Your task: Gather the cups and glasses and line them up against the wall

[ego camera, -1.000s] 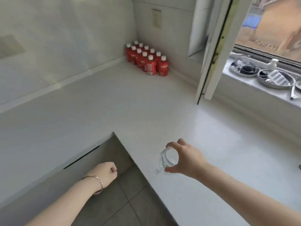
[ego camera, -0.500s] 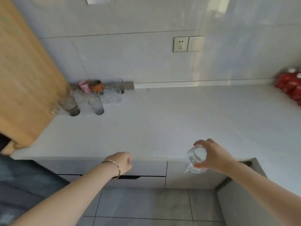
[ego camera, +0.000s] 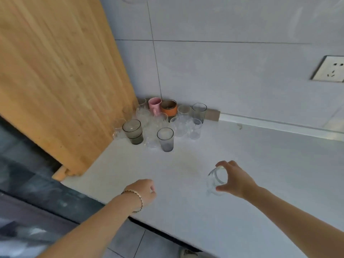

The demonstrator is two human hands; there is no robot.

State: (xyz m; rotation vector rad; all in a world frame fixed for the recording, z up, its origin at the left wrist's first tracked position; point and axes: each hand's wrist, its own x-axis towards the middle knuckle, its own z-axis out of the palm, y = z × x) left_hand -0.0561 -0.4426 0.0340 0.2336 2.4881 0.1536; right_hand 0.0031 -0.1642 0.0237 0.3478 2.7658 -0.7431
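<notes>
Right hand (ego camera: pixel 236 180): gripping a clear glass mug (ego camera: pixel 216 180) by the rim, thumb below, fingers over the top; held above the white surface (ego camera: pixel 260 183), mouth turned toward the camera.
Left hand (ego camera: pixel 144 190): curled into a loose fist, holding nothing, hovering over the surface's near edge; bracelet (ego camera: pixel 136 197) on the wrist.
Cluster ahead: cups and glasses bunched in the corner where the tiled wall (ego camera: pixel 232 71) meets a wooden panel (ego camera: pixel 55 81).
Front of cluster: smoky grey tumbler (ego camera: pixel 165 139), dark stacked glasses (ego camera: pixel 133 131) left of it.
Against the wall: pink mug (ego camera: pixel 154 106), orange-banded cup (ego camera: pixel 169 108), tall grey ribbed glass (ego camera: pixel 199 111).
Between them: several clear glasses, count unclear.
Far right: wall socket (ego camera: pixel 329 71).
</notes>
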